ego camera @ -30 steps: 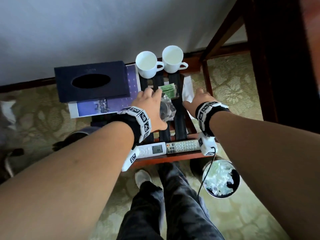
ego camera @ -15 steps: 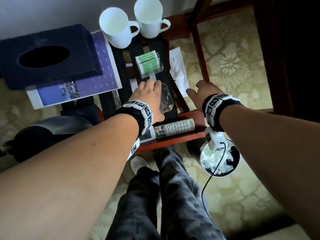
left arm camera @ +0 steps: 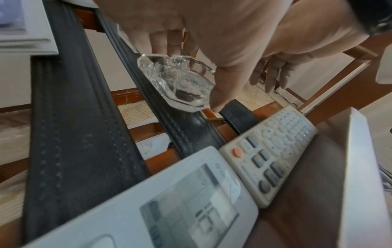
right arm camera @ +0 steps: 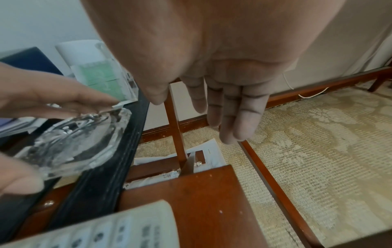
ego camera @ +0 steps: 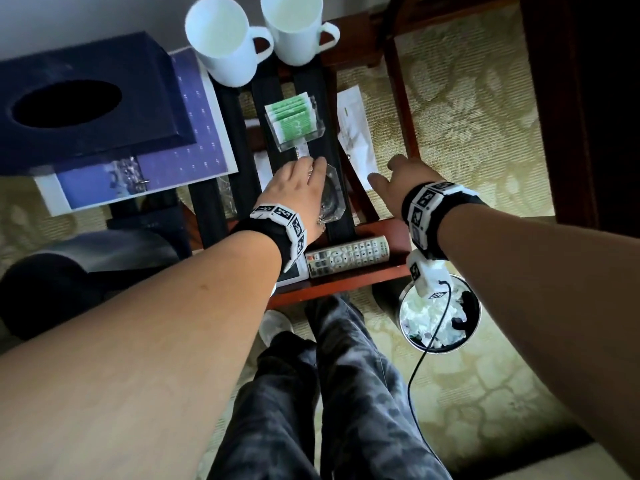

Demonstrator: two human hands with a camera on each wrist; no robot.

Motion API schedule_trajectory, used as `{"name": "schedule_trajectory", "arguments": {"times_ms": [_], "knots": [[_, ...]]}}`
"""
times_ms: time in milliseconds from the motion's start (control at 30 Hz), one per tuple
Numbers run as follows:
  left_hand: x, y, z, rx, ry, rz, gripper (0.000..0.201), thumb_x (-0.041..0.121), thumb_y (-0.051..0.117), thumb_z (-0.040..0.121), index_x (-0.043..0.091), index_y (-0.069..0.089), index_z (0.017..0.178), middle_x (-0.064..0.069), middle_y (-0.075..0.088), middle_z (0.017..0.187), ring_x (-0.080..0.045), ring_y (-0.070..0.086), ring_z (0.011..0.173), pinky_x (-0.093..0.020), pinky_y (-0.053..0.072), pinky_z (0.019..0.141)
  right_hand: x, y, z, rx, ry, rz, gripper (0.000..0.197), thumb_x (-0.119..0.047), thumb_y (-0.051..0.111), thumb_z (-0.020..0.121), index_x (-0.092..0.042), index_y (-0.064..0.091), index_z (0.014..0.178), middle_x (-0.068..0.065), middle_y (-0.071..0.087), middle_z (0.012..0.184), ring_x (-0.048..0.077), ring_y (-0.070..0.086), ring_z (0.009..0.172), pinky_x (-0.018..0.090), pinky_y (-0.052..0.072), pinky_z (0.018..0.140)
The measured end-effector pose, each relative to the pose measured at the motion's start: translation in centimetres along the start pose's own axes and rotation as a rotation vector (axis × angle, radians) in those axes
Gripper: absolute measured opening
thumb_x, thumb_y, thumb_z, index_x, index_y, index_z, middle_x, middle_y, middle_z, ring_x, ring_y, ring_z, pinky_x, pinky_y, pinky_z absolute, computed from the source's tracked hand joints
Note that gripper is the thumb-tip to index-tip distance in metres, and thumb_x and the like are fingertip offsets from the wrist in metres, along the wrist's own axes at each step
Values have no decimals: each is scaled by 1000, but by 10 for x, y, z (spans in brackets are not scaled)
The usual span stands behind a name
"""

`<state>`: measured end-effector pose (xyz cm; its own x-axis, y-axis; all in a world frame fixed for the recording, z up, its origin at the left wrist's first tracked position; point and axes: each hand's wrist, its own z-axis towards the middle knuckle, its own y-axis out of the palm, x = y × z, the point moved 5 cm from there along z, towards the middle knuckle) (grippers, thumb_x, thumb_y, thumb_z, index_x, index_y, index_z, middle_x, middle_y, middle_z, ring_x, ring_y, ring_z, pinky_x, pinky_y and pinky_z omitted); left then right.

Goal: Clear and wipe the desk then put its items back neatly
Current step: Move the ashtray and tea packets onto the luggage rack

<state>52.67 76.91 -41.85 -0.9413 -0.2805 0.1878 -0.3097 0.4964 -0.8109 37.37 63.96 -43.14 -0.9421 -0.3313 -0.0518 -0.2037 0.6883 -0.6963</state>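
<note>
Our left hand (ego camera: 294, 192) grips the glass ashtray (left arm camera: 178, 82) w/ fingers & thumb on its rim, ashtray sitting on a black strap (left arm camera: 191, 127) of the rack, just past the remotes (ego camera: 348, 256). Right hand (ego camera: 398, 176) relaxed, fingers straight, holding nothing, beside the rack.

Two white mugs (ego camera: 225, 39); two remote controls (ego camera: 348, 256); one glass ashtray (ego camera: 332, 194); one navy tissue box (ego camera: 86, 102); one clear holder of green sachets (ego camera: 294, 123); one waste bin (ego camera: 440, 315).
</note>
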Motion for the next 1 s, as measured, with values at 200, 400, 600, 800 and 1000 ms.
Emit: {"name": "schedule_trajectory", "arguments": {"times_ms": [200,400,600,800,1000], "knots": [[-9,-24,-20,35,-29,-129,103,49,69,87,13,8,161,-7,10,165,-30,12,153,-40,20,123,-18,-15,-16,15,10,-23,69,-62,44,98,-14,38,146,17,47,140,41,58,118,53,53,92],[-30,-69,-57,140,-80,-154,91,50,64,89,16,17,159,-5,17,164,-28,20,151,-43,27,120,-36,-39,-42,62,-10,-54,74,-63,45,97,-13,36,150,19,41,149,43,54,125,54,51,97],[-39,-144,-97,275,-102,-139,81,48,62,90,16,26,155,-4,25,160,-27,29,147,-43,33,118,-54,-97,-90,162,-28,-42,76,-67,46,94,-14,38,149,18,42,147,42,54,125,52,51,95],[-34,-237,-159,386,-97,-58,72,52,61,90,16,37,148,-6,32,158,-29,36,143,-40,33,114,-70,-184,-173,333,-67,66,73,-66,50,92,-17,43,145,13,45,142,39,53,126,51,49,100],[-8,-344,-217,499,-56,-21,75,68,45,94,19,42,151,0,29,164,-24,33,148,-39,31,120,-62,-275,-291,510,-88,69,74,-70,55,86,-19,48,138,12,49,138,40,54,125,49,47,100]]}}
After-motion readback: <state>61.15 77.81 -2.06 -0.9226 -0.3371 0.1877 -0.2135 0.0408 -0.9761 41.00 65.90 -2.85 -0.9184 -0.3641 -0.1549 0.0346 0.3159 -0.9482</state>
